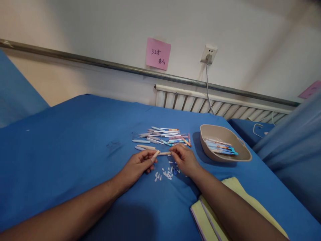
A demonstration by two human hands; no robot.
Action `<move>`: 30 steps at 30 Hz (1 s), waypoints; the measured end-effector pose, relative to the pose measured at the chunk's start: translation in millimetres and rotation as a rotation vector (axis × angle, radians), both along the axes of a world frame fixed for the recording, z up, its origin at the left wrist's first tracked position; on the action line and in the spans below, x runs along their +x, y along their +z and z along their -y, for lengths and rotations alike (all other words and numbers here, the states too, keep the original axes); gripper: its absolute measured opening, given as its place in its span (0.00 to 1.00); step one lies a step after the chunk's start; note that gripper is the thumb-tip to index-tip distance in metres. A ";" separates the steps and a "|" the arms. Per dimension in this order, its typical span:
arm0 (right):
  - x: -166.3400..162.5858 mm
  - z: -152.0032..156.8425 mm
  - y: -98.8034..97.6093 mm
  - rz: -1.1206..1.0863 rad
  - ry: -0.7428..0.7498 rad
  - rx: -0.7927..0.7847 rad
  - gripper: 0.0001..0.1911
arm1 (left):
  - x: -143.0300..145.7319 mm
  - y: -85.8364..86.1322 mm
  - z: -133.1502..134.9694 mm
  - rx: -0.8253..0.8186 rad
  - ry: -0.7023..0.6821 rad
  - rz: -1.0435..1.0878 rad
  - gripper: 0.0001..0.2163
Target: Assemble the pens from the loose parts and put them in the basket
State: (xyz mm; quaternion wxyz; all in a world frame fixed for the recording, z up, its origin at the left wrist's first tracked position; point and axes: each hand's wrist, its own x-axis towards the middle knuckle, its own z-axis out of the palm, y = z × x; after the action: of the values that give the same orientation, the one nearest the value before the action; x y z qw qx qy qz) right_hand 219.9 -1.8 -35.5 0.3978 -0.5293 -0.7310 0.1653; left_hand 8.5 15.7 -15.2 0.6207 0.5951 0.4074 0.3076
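My left hand [140, 164] and my right hand [184, 159] rest on a blue cloth-covered table [75, 150]. Between them they pinch a slim beige pen [163, 153], each hand closed on one end of it. Just beyond lies a loose pile of pens and pen parts [163, 135] in white, blue, pink and orange. Several small white and blue caps [167, 173] lie scattered under my hands. A beige oval tray [247, 154] to the right holds several blue pens [220, 147].
A yellow folded cloth or pad [208, 217] lies under my right forearm at the table's near edge. A radiator [220, 107], a wall socket with a cable [208, 55] and a pink note [157, 53] are behind the table. Blue fabric hangs at the right [296, 147].
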 end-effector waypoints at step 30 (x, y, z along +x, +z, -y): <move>-10.3 13.3 10.3 -0.320 0.102 -0.088 0.05 | 2.6 0.4 6.7 0.127 -0.119 -0.099 0.14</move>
State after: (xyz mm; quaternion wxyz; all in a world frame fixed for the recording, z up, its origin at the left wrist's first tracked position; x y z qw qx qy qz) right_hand 209.6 -15.1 -25.3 0.4768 -0.4752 -0.6762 0.2993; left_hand 11.1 9.0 -14.8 0.5782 0.6708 0.3811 0.2655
